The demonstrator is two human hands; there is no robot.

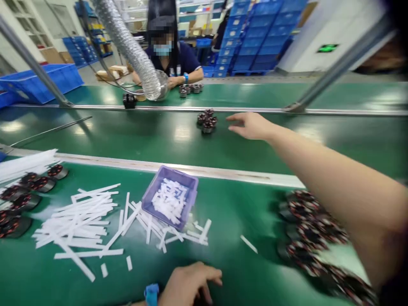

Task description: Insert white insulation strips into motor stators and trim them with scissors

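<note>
My right hand [250,126] is stretched out over the green middle strip, its thumb and fingers apart with nothing between them. Just left of its fingertips sits a small cluster of wound motor stators [207,120], not touched by the hand. My left hand [191,284], with a blue band at the wrist, rests low over the near worktop, fingers loosely bent and apart, no object visible in it. A purple bin [194,199] holding short white strips stands beyond that hand. Under my right forearm, a blurred group of stators [306,233] lies on the worktop.
Long white strips [79,221] lie heaped on the left, near more stators [41,183]. A single strip [249,244] lies by itself. Across the strip sits a masked co-worker [188,63] beside a silver duct [130,42]. Metal posts [344,63] slant at both sides.
</note>
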